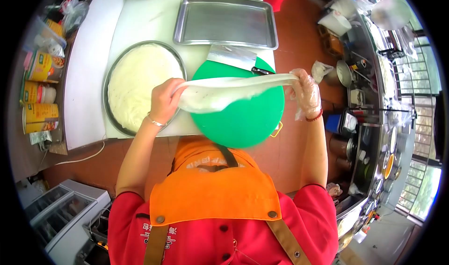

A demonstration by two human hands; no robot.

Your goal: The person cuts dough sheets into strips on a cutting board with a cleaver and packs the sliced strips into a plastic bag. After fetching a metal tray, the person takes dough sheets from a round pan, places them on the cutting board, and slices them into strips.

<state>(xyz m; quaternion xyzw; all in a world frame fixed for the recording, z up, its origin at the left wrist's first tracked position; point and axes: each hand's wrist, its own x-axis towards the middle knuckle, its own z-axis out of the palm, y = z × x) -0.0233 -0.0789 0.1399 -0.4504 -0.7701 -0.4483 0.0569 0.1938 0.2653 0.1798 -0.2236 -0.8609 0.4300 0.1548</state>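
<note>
A long white sheet, apparently dough (210, 96), is stretched above the green round board (234, 125). My left hand (166, 101), bare with a bracelet at the wrist, is closed on its left end. In a clear plastic glove, my right hand (306, 94) grips the narrow right end. Beneath, on the board's far part, lies a cleaver (232, 57) with a black handle. To the left, a round metal pan (109, 118) holds a wide mass of pale dough (140, 85), partly behind my left hand.
An empty metal tray (227, 22) lies beyond the board on the white table (89, 68). Yellow cans (41, 118) line a shelf at the left. At the right stand pots and a counter with bowls. A white cord crosses the floor at lower left.
</note>
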